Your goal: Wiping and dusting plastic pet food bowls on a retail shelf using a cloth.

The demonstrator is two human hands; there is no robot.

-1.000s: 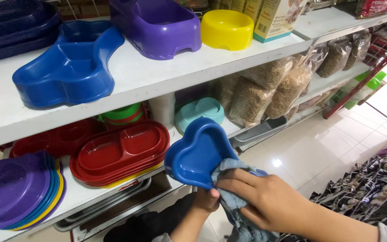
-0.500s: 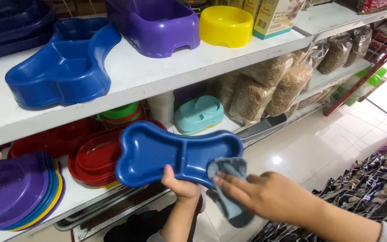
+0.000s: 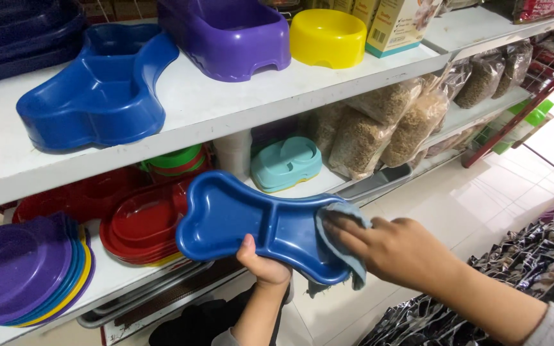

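Grip: left hand (image 3: 261,266) clamps the blue bone-shaped dish (image 3: 258,224) by its near rim, tilting it open-side up.
Right hand (image 3: 392,247): presses grey cloth (image 3: 344,240) flat into the dish.
Place: before the shelves (image 3: 226,109).

Bright, even indoor light; glare on floor tiles (image 3: 482,192) right of the hands; soft shadows under shelves; slight blur on fingers.
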